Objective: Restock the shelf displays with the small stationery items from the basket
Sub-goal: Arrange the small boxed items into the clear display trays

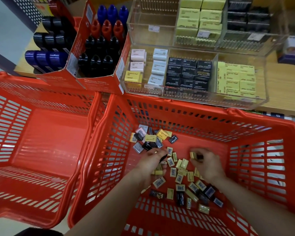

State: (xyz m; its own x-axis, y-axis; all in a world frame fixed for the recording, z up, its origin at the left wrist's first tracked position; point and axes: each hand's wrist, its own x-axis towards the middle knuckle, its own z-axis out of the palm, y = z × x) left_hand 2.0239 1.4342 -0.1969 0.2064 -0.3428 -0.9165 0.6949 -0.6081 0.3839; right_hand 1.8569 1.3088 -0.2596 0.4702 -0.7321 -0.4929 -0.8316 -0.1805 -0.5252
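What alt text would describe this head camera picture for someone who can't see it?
Two hands reach into a red basket of small boxed items: the left hand and right hand each hold some. An acrylic shelf display stands behind, a second red basket alongside.

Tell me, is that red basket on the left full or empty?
Empty, as far as the view shows. The left basket has only its bare red floor, while the small packets lie in the right basket under both hands.

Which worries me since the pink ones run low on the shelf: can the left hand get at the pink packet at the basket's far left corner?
Probably yes. The pink packet lies on top of its pile, uncovered, just beyond the left hand, though that hand already grips a dark item.
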